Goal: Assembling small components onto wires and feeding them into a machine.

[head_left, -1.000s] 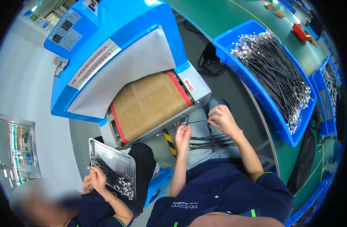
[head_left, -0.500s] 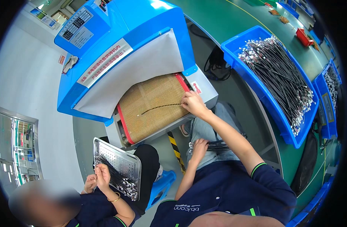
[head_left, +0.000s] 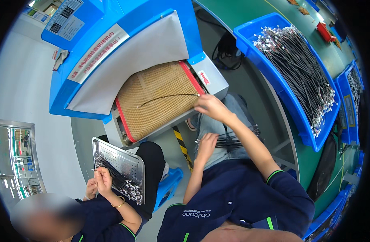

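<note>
My right hand [head_left: 209, 107] reaches to the right edge of the tan mesh conveyor belt [head_left: 152, 117]. Its fingertips are on the end of one thin black cable [head_left: 169, 97], which lies across the belt. My left hand [head_left: 207, 143] rests lower, closed on a bundle of black cables [head_left: 237, 139] lying across my lap. The belt runs under a grey flap into a blue machine [head_left: 124, 24].
A large blue bin [head_left: 257, 38] full of metal-tipped black cables stands on the green table at right, with more bins beyond. At lower left another seated person's hands [head_left: 98, 181] sort cables on a perforated metal tray [head_left: 124, 159]. A blue stool [head_left: 171, 181] stands between us.
My right hand left the bundle on my lap and carried one cable up onto the mesh belt. My left hand stayed on the bundle.
</note>
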A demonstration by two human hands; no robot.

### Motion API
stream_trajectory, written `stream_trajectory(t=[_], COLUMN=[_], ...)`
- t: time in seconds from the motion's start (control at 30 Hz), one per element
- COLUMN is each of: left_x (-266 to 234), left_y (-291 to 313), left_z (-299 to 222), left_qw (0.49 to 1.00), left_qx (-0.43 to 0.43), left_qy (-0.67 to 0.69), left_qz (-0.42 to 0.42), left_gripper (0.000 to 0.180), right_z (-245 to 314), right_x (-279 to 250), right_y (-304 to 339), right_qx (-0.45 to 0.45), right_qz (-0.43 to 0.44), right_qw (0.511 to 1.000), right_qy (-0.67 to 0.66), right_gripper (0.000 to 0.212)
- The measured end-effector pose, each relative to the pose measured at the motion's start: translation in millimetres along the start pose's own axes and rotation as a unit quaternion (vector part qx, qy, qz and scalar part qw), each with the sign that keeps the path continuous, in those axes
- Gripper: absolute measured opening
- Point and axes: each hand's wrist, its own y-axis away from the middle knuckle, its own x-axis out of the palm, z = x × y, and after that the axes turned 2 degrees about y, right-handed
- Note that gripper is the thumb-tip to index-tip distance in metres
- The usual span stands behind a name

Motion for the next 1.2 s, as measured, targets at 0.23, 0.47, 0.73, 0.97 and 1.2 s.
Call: stream_trajectory(t=[0.23,0.47,0.73,0.97,1.2], left_x=[20.3,43.8,87.8,91.4,100.0], left_y=[-22.8,-23.5,-45.0,-46.2,-48.7], left_z=[17.2,41.0,8.4,7.7,10.7], left_qw=[0.999,0.997,0.999,1.0,0.997], left_qx=[-0.031,-0.016,-0.004,-0.014,-0.055], left_qy=[0.013,-0.081,0.03,0.002,0.054], left_qz=[-0.028,-0.005,0.021,-0.012,0.031], left_gripper=[0.014,0.015,0.013,0.012,0.01], right_z=[-40.1,-94.4,-97.1,-112.7,-116.6], right_x=[-48.6,-87.0,-60.1,-65.9,-60.3], right_y=[128.6,176.4,180.5,187.9,188.1], right_qx=[0.164,0.173,0.057,0.062,-0.026], right_qz=[0.259,0.106,0.093,0.083,0.095], right_qw=[0.952,0.979,0.993,0.992,0.994], right_qy=[-0.015,-0.033,-0.051,-0.072,-0.046], right_gripper=[0.02,0.017,0.011,0.01,0.013])
